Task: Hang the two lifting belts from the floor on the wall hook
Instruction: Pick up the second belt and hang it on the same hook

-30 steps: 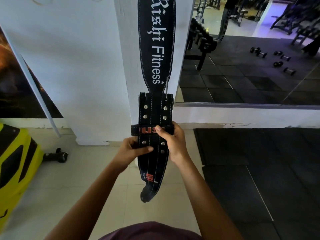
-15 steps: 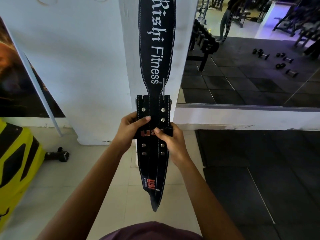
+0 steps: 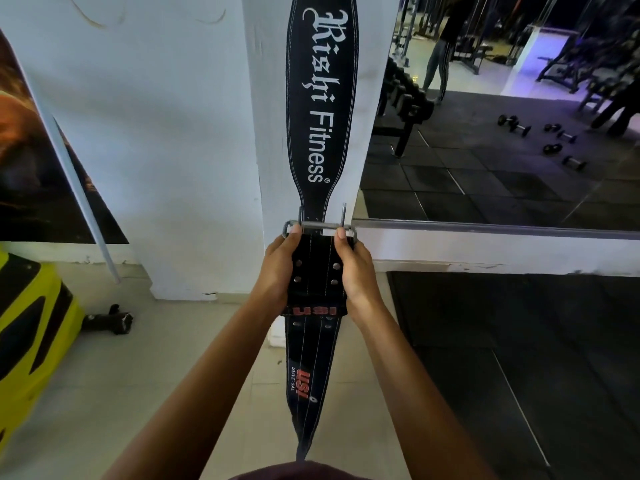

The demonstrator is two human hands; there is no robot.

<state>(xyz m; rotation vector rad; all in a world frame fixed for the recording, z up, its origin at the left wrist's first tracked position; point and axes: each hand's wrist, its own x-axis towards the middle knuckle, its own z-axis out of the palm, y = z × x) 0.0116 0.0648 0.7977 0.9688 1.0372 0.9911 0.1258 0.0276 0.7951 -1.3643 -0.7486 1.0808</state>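
Observation:
A black lifting belt (image 3: 322, 98) with white "Rishi Fitness" lettering hangs down the white pillar; its top and the hook are out of view. I hold a second black belt (image 3: 313, 268) with red "USI" lettering upright in front of it. My left hand (image 3: 277, 268) grips its left edge and my right hand (image 3: 356, 268) grips its right edge, thumbs up by the steel double-prong buckle (image 3: 320, 225). The buckle's prongs point up over the hanging belt's narrow lower end. The held belt's pointed tail (image 3: 304, 393) dangles toward my chest.
The white pillar (image 3: 194, 150) stands straight ahead, a mirror (image 3: 502, 116) to its right reflecting dumbbells and a person. Yellow equipment (image 3: 31, 330) sits at the left, a small dumbbell (image 3: 107, 322) lies by the pillar's base, and black rubber mats (image 3: 519, 341) cover the floor on the right.
Both hands slid up the held belt from its keeper loop to the buckle end. The belt rose, so the buckle now sits over the hanging belt's lower tip.

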